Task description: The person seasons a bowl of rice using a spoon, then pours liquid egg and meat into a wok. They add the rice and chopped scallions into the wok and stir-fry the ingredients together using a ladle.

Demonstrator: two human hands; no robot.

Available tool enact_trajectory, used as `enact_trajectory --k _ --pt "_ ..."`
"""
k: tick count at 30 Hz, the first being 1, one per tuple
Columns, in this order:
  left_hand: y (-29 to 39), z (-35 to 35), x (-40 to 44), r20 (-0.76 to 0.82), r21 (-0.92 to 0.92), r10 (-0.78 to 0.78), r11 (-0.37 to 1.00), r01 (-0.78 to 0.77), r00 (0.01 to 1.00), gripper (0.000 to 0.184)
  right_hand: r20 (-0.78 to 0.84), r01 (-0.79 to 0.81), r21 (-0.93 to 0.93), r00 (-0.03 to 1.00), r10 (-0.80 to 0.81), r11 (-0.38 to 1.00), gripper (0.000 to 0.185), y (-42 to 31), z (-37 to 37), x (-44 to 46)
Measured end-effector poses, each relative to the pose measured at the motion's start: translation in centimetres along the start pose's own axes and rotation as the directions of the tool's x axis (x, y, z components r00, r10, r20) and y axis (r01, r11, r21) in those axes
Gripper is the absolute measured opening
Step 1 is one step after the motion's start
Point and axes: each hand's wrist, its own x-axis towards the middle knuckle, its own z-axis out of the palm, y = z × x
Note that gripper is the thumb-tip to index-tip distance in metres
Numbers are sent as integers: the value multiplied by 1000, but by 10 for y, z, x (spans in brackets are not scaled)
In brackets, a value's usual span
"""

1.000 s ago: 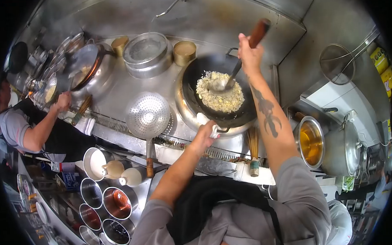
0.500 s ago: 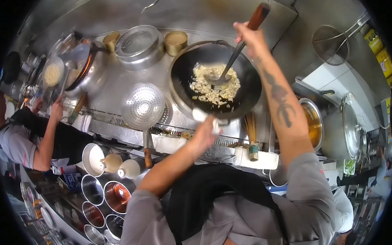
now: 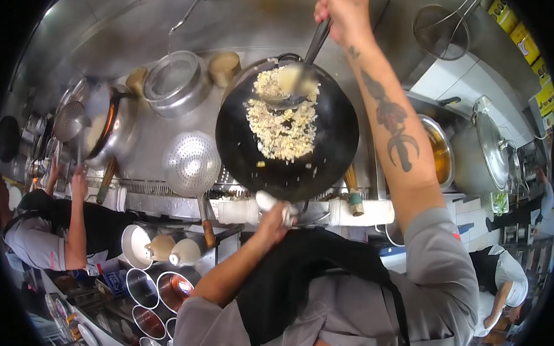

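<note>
My right hand (image 3: 343,15) is closed on the handle of a long ladle (image 3: 317,43). The ladle's bowl is blurred by motion among the food at the far side of a black wok (image 3: 333,125). Pale yellow fried rice or egg-like bits (image 3: 285,133) lie spread from the wok's middle to its far rim, with stray grains on the near wall. At the near rim, my left hand (image 3: 275,224) is wrapped round a folded white cloth (image 3: 266,201) against the wok's edge. Whatever handle sits under the cloth is hidden.
Left of the wok are a perforated skimmer (image 3: 191,164) and a lidded metal pot (image 3: 175,85). A bamboo brush (image 3: 353,191) lies near right, a pot of amber liquid (image 3: 438,152) beyond. A co-worker (image 3: 53,236) works at the left; steel containers (image 3: 142,287) stand lower left.
The wok has come nearer to my body and tilted, with my left hand and cloth moving along. My right hand and the ladle have shifted away and upward; food has slid toward the far side.
</note>
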Motion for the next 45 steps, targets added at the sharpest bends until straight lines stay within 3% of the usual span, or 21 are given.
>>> enact_trajectory --k 3,7,9,10,11,13,15,16,18,19,21,22,25,27,30,33,36,40,43,44,45 --pt "71 64 -8 155 -77 154 987 -144 976 17 -65 -147 -84 988 142 986 21 -18 14 -14" --pt "75 84 -41 127 -142 -67 986 85 990 19 -63 -161 -24 985 159 987 21 -20 8 -7" --pt "79 85 -27 10 -184 -68 980 69 998 17 -76 -108 -60 992 103 992 23 18 -12 -5" --pt "89 83 -14 86 -144 -59 987 71 995 17 -143 -127 -355 986 81 926 23 39 -19 -24" --pt "79 69 9 162 -88 -23 995 38 987 17 -117 -82 -340 992 44 937 21 75 -25 -39" --pt "12 10 52 129 -122 -5 992 21 992 19 -170 -80 -177 984 50 981 28 92 -30 -41" --pt "-13 -14 23 141 -35 -95 994 101 985 18 -128 4 -121 992 -19 993 20 43 -20 -30" --pt "-2 -4 22 120 -21 -57 998 60 991 18 -120 37 -114 992 -50 993 15 15 -15 -18" --pt "12 6 6 52 -2 10 1000 -10 999 17 -163 58 -316 980 -114 947 17 -39 -13 -11" --pt "33 18 20 83 -94 66 994 -58 994 17 -275 67 -134 956 -102 989 17 -66 2 -15" --pt "80 40 41 101 1 66 998 -66 993 15 -101 170 19 981 -167 985 18 -71 -11 -12" --pt "88 39 67 147 -40 7 999 -1 989 12 -106 171 -14 979 -172 985 18 -61 -13 -15" --pt "88 38 103 127 -43 58 998 -53 990 12 -138 60 -184 987 -86 981 20 18 -10 -33" --pt "92 46 102 92 8 56 998 -57 994 13 -99 -157 -227 986 137 961 23 100 -9 -43" --pt "91 45 106 101 8 84 996 -85 991 15 -187 -65 -51 981 54 997 23 90 -2 -33" --pt "87 40 108 95 25 54 998 -57 994 15 -74 -58 49 995 62 997 23 75 1 -34" --pt "85 40 111 108 -8 61 998 -60 992 15 67 -182 -175 978 197 967 22 131 -1 -28" --pt "83 38 114 50 9 76 997 -77 996 17 -11 55 -241 998 -60 969 19 117 3 -7" --pt "85 42 106 42 -8 67 998 -67 997 14 57 -116 -83 991 121 990 26 136 -7 -29" --pt "86 42 105 49 -13 62 998 -62 997 12 79 -213 -157 971 227 964 25 152 -8 -26" --pt "88 42 110 65 -13 74 997 -74 995 12 67 -129 -224 987 147 966 24 151 -3 -12"
